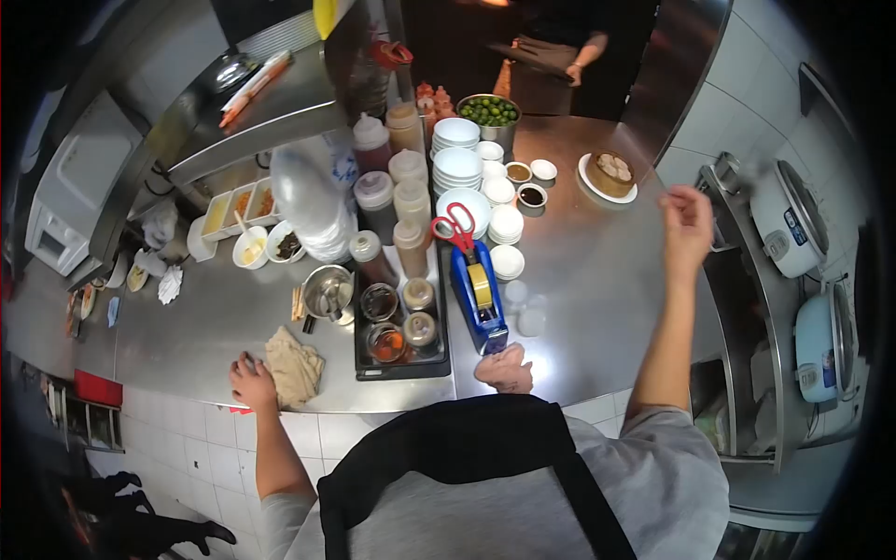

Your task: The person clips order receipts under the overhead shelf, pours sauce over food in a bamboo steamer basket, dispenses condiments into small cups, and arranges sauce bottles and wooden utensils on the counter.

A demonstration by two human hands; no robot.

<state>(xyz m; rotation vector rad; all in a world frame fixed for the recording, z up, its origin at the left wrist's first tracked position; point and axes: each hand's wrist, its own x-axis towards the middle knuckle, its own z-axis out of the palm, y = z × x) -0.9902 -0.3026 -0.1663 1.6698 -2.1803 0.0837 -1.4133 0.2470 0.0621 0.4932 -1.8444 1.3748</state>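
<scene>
My left hand (252, 381) rests on the front edge of the steel counter, fingers spread, beside a crumpled beige cloth (292, 366). Above the right side of the counter, my right hand (686, 210) is raised with its fingers curled; whether anything is between them is too small to tell. Nearest to it is a round steamer basket (612, 173) with pale food in it, on a white plate (588, 177). A pink cloth (506, 370) lies at the counter's front edge, below a blue tape dispenser (479, 294) with red scissors (454, 226).
A black tray (401, 371) of bottles and jars stands mid-counter. Behind are stacked white bowls (457, 166), small sauce dishes (532, 195) and a pot of green limes (489, 111). Rice cookers (789, 224) line the right shelf. Another person (551, 61) stands across the counter.
</scene>
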